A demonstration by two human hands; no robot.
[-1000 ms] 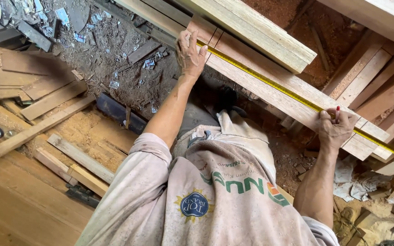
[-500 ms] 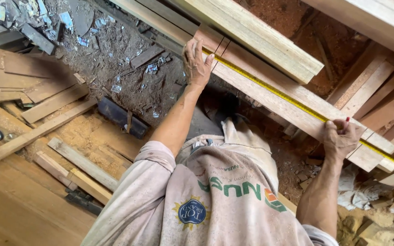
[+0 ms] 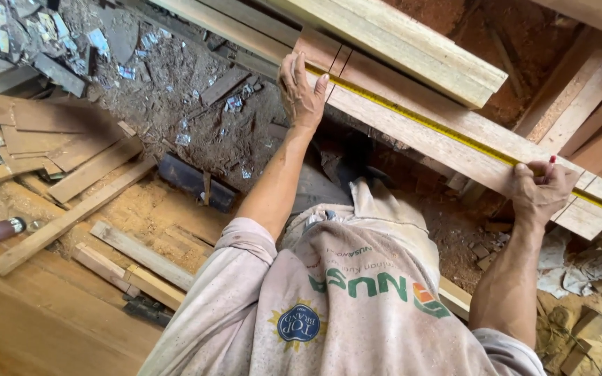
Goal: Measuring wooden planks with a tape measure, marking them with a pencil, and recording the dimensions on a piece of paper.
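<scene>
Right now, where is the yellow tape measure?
The yellow tape measure lies stretched along the wooden plank, pinned by the left hand at upper centre and the right hand at right.

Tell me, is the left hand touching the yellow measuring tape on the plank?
Touching. The head view shows the left hand pressing its fingers on the end of the yellow measuring tape against the plank.
</scene>
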